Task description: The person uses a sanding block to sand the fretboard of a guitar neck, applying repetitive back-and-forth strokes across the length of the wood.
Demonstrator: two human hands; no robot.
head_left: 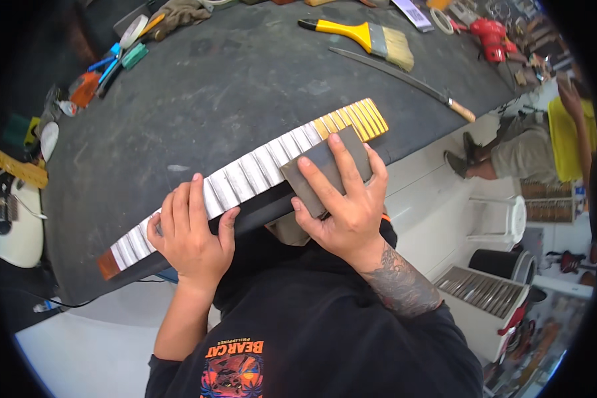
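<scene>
A long guitar neck (245, 176) lies slantwise along the near edge of the dark bench. Its fretboard shows silvery white bands between the frets, yellow ones toward the right end, and a brown wooden tip at the left. My left hand (194, 239) is closed around the neck's left part, fingers across the top and thumb on the near side. With my right hand (348, 215) I grip a flat grey sanding block (297, 186), fingers spread over its top. The block rests on the neck near the yellow bands; its underside is hidden.
Beyond the neck lie a yellow-handled paintbrush (351, 32) and a long thin file (404, 76) with a wooden handle. Pens and tape (134, 30) sit far left, a red power tool (489, 40) far right. A person in yellow (564, 142) and a white stool (497, 219) are off to the right.
</scene>
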